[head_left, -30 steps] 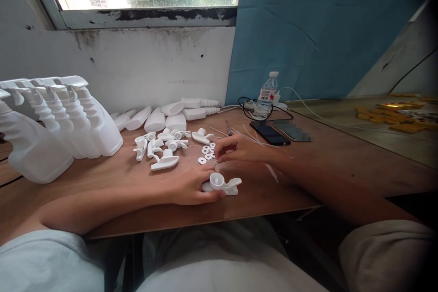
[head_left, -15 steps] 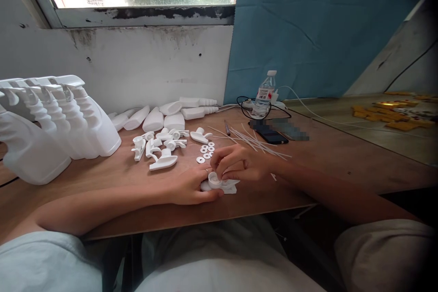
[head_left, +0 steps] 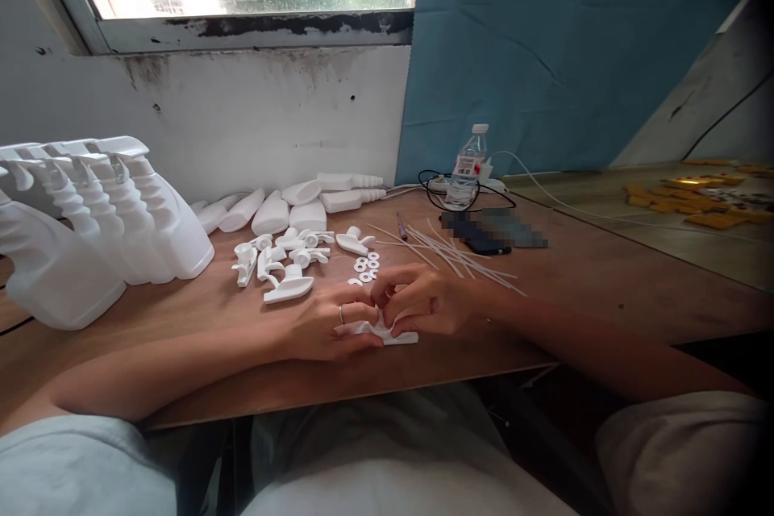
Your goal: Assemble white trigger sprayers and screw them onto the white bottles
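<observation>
My left hand [head_left: 326, 329] and my right hand [head_left: 417, 302] meet near the front edge of the wooden table [head_left: 592, 282], both with fingers curled around one white spray-trigger head [head_left: 387, 333] that lies on the wood, mostly hidden under them. A ring shows on my left hand. Just beyond my fingers lie several small white washers [head_left: 364, 268]. Farther left is a cluster of loose white trigger heads [head_left: 284, 258].
White spray bottles [head_left: 90, 218] stand in a row at the left. More white bottle bodies [head_left: 290, 210] lie by the wall. Thin white tubes [head_left: 459, 258], a dark phone [head_left: 484, 246], a water bottle [head_left: 467, 169] and cables sit behind my right hand. Yellow pieces [head_left: 695, 205] lie far right.
My right hand came back from the washers to the trigger head and closed over it. My left hand curled further round the same part, which is now mostly covered.
</observation>
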Tool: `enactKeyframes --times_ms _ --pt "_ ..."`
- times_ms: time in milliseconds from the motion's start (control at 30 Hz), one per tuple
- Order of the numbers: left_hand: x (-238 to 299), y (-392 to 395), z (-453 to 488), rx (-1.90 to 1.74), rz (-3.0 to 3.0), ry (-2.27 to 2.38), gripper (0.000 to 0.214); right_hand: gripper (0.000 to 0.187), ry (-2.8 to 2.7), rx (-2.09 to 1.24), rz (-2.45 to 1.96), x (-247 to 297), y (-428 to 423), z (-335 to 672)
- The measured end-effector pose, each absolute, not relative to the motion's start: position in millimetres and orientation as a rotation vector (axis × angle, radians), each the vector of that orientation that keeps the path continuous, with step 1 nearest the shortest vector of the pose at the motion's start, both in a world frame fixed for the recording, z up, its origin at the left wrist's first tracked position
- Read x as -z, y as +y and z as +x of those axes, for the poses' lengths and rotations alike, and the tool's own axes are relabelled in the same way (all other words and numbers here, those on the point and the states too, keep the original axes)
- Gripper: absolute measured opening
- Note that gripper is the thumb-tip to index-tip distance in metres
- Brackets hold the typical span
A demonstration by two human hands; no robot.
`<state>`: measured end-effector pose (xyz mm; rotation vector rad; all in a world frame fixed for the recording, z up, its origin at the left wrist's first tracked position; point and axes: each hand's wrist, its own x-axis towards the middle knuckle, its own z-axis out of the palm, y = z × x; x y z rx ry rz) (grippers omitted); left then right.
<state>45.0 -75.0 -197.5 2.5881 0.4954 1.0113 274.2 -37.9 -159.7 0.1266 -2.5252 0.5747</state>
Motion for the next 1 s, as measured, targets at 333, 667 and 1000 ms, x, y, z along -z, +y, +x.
enactKeyframes --times_ms 333,667,1000 --pt "196.2 -69.6 49.3 -1.172 2.609 0.171 0.008 0.003 -2.499 -0.397 0.203 171.9 -36.6 275.3" --pt "198.3 -69.1 50.0 -1.231 2.654 0.169 0.013 0.007 -2.445 -0.086 0.240 170.3 -38.7 274.0" --pt "199.2 -69.8 50.4 -1.208 2.645 0.233 0.012 0.011 -2.466 -0.312 0.196 169.1 -35.8 274.4"
